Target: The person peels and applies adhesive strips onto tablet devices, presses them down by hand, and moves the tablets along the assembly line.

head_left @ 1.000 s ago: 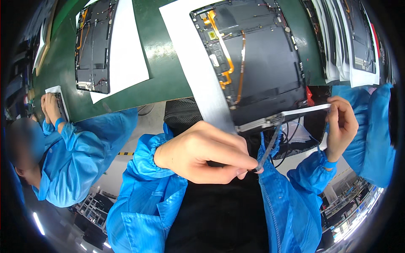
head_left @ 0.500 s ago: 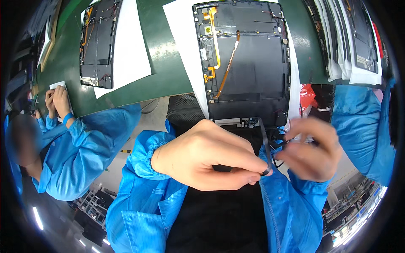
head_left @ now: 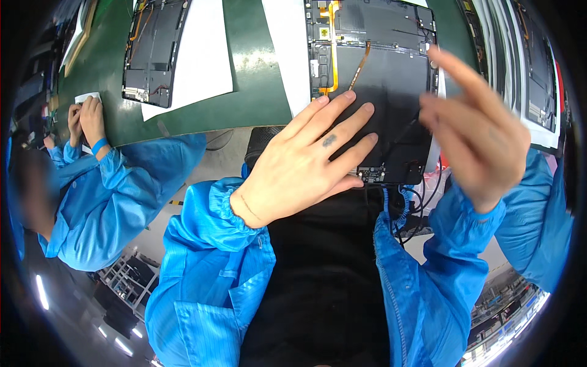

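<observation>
A black tablet-like device housing (head_left: 397, 85) lies on white paper at the work surface's near edge, its inside facing up. An orange flat cable (head_left: 334, 49) runs down its left side, and a thinner brown flat cable (head_left: 362, 64) slants across the middle. My left hand (head_left: 312, 147) lies spread over the housing's lower left part, fingers apart, covering the brown cable's lower end. My right hand (head_left: 480, 125) is raised over the housing's right edge, smeared by motion. A thin dark strip (head_left: 400, 136) slants toward its fingertips; whether they hold it I cannot tell.
Another open housing (head_left: 153, 55) rests on white paper (head_left: 199, 67) at left on the green table (head_left: 257, 73). Housings with white sheets (head_left: 510, 67) stand at right. Dark cables (head_left: 422, 205) hang below the near edge. A co-worker's hands (head_left: 88, 119) are at far left.
My left hand has let go of the dark strip it pinched and now lies spread on the housing. My right hand has moved up and right. The view has shifted slightly.
</observation>
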Motion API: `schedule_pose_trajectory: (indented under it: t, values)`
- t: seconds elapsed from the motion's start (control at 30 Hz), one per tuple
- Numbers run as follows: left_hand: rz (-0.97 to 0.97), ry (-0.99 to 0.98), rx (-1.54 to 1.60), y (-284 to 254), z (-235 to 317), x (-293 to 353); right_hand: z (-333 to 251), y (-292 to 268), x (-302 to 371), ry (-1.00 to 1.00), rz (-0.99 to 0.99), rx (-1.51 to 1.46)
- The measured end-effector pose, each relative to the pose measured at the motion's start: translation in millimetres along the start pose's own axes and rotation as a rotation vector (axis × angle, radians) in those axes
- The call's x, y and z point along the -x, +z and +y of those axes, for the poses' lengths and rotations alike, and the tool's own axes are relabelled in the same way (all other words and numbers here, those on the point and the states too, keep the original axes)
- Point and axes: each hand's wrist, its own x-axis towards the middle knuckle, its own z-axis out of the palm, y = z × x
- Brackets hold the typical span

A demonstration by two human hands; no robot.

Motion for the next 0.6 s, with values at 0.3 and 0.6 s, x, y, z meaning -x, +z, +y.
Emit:
schedule_pose_trajectory:
  t: [0.3, 0.6]
  values:
    - [-0.08, 0.014, -0.021, -7, -6, -2, 50, 31, -35, 0.3, 0.082, 0.037]
    - [-0.085, 0.08, -0.087, -4, -11, -2, 62, 44, -38, 0.282, 0.122, -0.197]
